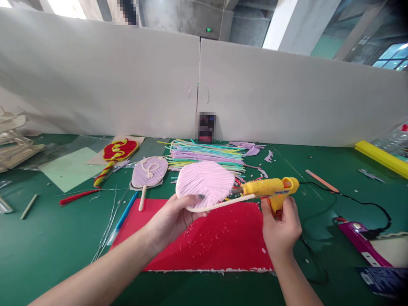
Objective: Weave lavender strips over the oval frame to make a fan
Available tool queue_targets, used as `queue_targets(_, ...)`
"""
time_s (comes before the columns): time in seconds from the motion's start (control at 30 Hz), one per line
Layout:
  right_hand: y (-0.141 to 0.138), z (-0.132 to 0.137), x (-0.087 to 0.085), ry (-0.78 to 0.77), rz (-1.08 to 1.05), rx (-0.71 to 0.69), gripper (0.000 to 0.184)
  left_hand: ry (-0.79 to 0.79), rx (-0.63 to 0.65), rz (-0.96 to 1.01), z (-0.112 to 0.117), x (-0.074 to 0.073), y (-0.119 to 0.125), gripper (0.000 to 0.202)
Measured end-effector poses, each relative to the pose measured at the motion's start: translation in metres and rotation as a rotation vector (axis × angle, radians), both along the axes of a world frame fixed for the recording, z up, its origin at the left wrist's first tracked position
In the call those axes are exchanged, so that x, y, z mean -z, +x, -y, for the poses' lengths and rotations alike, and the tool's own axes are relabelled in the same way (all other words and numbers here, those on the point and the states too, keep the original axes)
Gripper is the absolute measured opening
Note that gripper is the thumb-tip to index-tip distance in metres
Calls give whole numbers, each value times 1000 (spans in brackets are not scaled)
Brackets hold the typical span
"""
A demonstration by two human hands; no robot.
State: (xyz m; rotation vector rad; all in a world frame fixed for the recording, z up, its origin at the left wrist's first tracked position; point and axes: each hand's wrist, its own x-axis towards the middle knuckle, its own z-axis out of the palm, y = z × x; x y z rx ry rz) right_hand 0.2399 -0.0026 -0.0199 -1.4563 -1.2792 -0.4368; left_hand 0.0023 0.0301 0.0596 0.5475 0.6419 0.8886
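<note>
My left hand (178, 212) grips a pale pink ribbed fan panel (205, 182) by its lower left edge, thumb on top and fingers beneath. A cream cord (234, 202) runs along the panel's lower rim, and its loose end sticks out to the right. Wrapped round the handle of a yellow glue gun (264, 187) is my right hand (282, 225). The gun's nozzle points left, close to the panel's right edge; I cannot tell whether they touch. Below both hands lies a red sheet (219, 242) dotted with pale scraps.
Bundled coloured pipe cleaners (207, 151) lie behind the panel. A lilac fan (149, 172) and a red-and-yellow fan (121, 149) lie left. At right are a glue stick (321, 181), a black cable (363, 199), a purple power strip (357, 242) and a yellow bar (381, 158). White boards (111, 80) stand behind.
</note>
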Motion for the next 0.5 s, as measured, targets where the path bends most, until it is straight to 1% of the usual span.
queue_targets(0.33,0,0,-2,24,33,25,23,-30,8,30,-1,0,0,14)
queue_targets(0.5,1,1,-1,23,9,29,23,-34,14,25,-1,-1,1,14)
